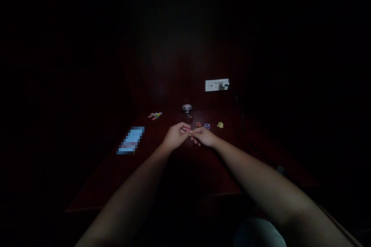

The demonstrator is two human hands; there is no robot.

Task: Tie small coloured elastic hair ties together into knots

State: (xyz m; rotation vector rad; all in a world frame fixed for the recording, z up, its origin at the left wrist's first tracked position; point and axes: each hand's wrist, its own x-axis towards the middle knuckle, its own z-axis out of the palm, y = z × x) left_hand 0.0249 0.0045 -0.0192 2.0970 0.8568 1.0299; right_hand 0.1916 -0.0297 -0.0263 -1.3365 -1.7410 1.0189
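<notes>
Above the middle of the dark red table, my left hand (175, 136) and my right hand (205, 137) meet fingertip to fingertip. Pinched between them is a small yellow hair tie (190, 133), mostly covered by the fingers. Just beyond my right hand lie small groups of hair ties: orange ones (198, 124), purple ones (207, 126) and yellow ones (220, 125). A loose mixed-colour pile of hair ties (155, 115) rests at the far left. Behind my hands stands a clear jar (187, 113) with a lid on top.
A phone-like slab (131, 140), blurred into blocks, lies on the table (139, 177) at the left. On the back wall is a white power socket (213, 85) with a plug (224, 84) in it. A dark cable (243, 123) runs down the right side. Surroundings are very dark.
</notes>
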